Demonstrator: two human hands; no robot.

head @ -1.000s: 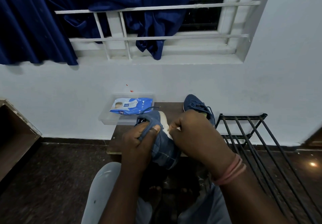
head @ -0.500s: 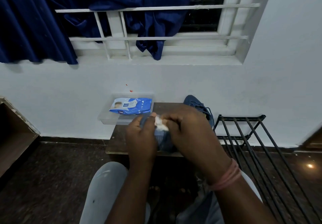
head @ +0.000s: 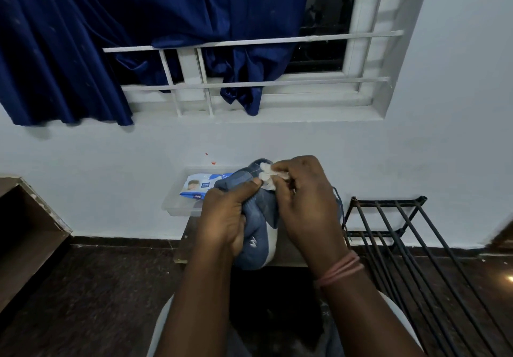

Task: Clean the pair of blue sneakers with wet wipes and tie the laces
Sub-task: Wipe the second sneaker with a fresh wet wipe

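My left hand [head: 224,218] grips a blue sneaker [head: 256,234] with a white sole, held up above the small wooden table [head: 184,238]. My right hand [head: 302,204] pinches a crumpled white wet wipe [head: 267,174] against the sneaker's upper end. A blue lace [head: 340,206] hangs down to the right of my right hand. The second sneaker is hidden behind my hands. A blue-and-white pack of wet wipes [head: 201,187] lies in a clear plastic tray [head: 177,206] at the table's back left.
A black metal rack [head: 402,234] stands to the right of the table. A brown wooden shelf [head: 25,223] is at the left. White wall, barred window and dark blue curtain [head: 83,37] lie ahead. My knees are below, over dark floor.
The sneaker has been lifted and turned more upright in my left hand. My right hand has carried the wipe up to its upper end. The view has tilted upward.
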